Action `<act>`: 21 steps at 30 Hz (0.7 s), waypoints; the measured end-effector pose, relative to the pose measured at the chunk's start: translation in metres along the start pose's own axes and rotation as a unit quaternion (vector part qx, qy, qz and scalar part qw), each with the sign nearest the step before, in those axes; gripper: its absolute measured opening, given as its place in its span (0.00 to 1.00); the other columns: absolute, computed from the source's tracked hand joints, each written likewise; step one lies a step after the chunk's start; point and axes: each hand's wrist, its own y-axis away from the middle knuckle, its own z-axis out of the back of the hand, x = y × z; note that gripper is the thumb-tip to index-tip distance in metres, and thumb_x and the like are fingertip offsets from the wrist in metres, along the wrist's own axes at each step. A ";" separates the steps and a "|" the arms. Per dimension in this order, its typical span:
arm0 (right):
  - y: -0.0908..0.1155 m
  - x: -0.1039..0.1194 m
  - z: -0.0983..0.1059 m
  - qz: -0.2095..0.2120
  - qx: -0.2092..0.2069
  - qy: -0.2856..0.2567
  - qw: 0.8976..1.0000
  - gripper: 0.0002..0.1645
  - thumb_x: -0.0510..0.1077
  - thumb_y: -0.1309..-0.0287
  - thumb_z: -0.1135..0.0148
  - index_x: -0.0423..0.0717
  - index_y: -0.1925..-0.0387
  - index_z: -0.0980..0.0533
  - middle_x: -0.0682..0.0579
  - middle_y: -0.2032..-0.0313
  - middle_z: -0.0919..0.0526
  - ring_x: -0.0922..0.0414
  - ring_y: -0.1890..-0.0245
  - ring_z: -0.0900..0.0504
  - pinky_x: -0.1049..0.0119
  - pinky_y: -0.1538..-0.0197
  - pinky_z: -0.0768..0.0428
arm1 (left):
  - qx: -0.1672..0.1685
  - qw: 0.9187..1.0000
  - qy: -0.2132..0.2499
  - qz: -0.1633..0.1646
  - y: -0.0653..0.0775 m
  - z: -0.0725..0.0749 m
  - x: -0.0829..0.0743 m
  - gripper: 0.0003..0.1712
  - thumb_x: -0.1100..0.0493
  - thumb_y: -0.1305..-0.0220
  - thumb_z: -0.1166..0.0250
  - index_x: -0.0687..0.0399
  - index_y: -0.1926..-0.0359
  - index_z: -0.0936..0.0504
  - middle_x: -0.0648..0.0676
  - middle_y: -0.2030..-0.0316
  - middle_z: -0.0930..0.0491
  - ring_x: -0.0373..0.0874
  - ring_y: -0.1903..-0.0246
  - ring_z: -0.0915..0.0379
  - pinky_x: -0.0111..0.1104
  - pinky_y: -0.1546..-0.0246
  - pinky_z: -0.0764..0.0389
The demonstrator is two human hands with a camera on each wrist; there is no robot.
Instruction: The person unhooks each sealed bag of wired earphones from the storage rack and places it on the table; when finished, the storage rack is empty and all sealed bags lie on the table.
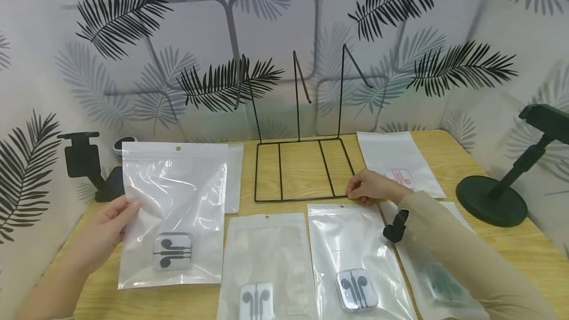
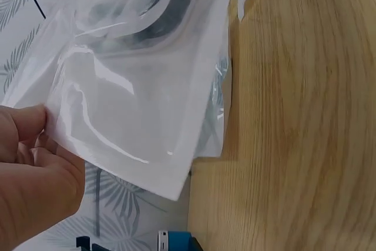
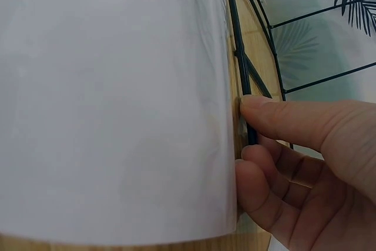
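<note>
My left hand [image 1: 106,223] pinches the left edge of a clear zip bag [image 1: 178,196] and holds it upright above the table. Inside that bag, low down, sits a square case of black earphones [image 1: 172,252]. In the left wrist view the thumb and fingers meet at the bag's edge [image 2: 126,104]. My right hand [image 1: 373,186] pinches the front right corner of a black wire rack [image 1: 306,198]; the right wrist view shows thumb and fingers on its thin rod [image 3: 239,57]. Three upright hooks [image 1: 297,95] rise from the rack's back.
Bagged earphones lie in front: one bag [image 1: 266,248] at the middle, another [image 1: 346,236] beside it, a third [image 1: 415,251] partly under the right arm. A white bag [image 1: 391,154] lies behind the right hand. Black stands [image 1: 493,201] [image 1: 106,186] flank the table [image 1: 531,241].
</note>
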 end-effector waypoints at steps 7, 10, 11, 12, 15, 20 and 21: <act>0.000 0.002 0.000 -0.001 -0.001 -0.001 1.000 0.04 0.38 0.54 0.42 0.41 0.75 0.24 0.50 0.86 0.30 0.59 0.87 0.34 0.68 0.86 0.29 | 0.001 0.996 -0.050 0.070 0.022 0.007 -0.014 0.13 0.55 0.37 0.58 0.48 0.52 0.35 0.49 0.64 0.30 0.38 0.66 0.30 0.32 0.69 0.26; 0.000 0.002 0.000 -0.003 -0.002 -0.002 1.000 0.04 0.38 0.55 0.41 0.41 0.75 0.24 0.50 0.85 0.30 0.59 0.87 0.34 0.68 0.86 0.29 | 0.008 0.994 -0.049 0.101 0.027 0.010 -0.011 0.11 0.55 0.37 0.58 0.43 0.55 0.33 0.49 0.66 0.28 0.40 0.67 0.30 0.34 0.70 0.25; 0.000 0.002 -0.001 -0.004 -0.001 -0.003 1.000 0.04 0.38 0.55 0.41 0.41 0.75 0.24 0.50 0.85 0.30 0.59 0.87 0.34 0.68 0.85 0.29 | 0.011 0.993 -0.048 0.111 0.028 0.012 -0.010 0.12 0.55 0.37 0.58 0.42 0.55 0.34 0.49 0.66 0.28 0.40 0.67 0.30 0.35 0.70 0.25; 0.000 0.001 -0.001 -0.005 -0.001 -0.004 1.000 0.04 0.38 0.55 0.41 0.41 0.75 0.24 0.50 0.85 0.30 0.59 0.87 0.34 0.68 0.85 0.29 | 0.013 0.992 -0.047 0.120 0.029 0.013 -0.008 0.12 0.55 0.37 0.58 0.44 0.54 0.34 0.50 0.66 0.28 0.42 0.67 0.29 0.37 0.70 0.25; 0.000 0.001 0.000 -0.007 0.000 -0.006 1.000 0.04 0.38 0.55 0.41 0.41 0.75 0.24 0.50 0.85 0.30 0.59 0.87 0.34 0.68 0.86 0.29 | 0.018 0.986 -0.047 0.156 0.029 0.015 -0.005 0.20 0.53 0.37 0.58 0.56 0.47 0.40 0.52 0.65 0.28 0.45 0.67 0.28 0.40 0.68 0.26; 0.000 0.001 0.000 -0.011 0.003 -0.011 1.000 0.04 0.39 0.55 0.41 0.41 0.74 0.24 0.50 0.85 0.30 0.58 0.87 0.34 0.68 0.86 0.30 | 0.045 0.973 -0.075 0.213 0.028 0.016 -0.007 0.34 0.51 0.39 0.56 0.78 0.45 0.52 0.56 0.62 0.28 0.49 0.64 0.29 0.40 0.65 0.26; 0.000 0.001 0.000 -0.012 0.002 -0.012 1.000 0.04 0.38 0.55 0.41 0.41 0.74 0.24 0.50 0.84 0.30 0.58 0.87 0.34 0.68 0.86 0.30 | 0.055 0.970 -0.081 0.221 0.028 0.016 -0.008 0.34 0.51 0.39 0.55 0.78 0.45 0.50 0.57 0.61 0.28 0.49 0.63 0.29 0.40 0.64 0.26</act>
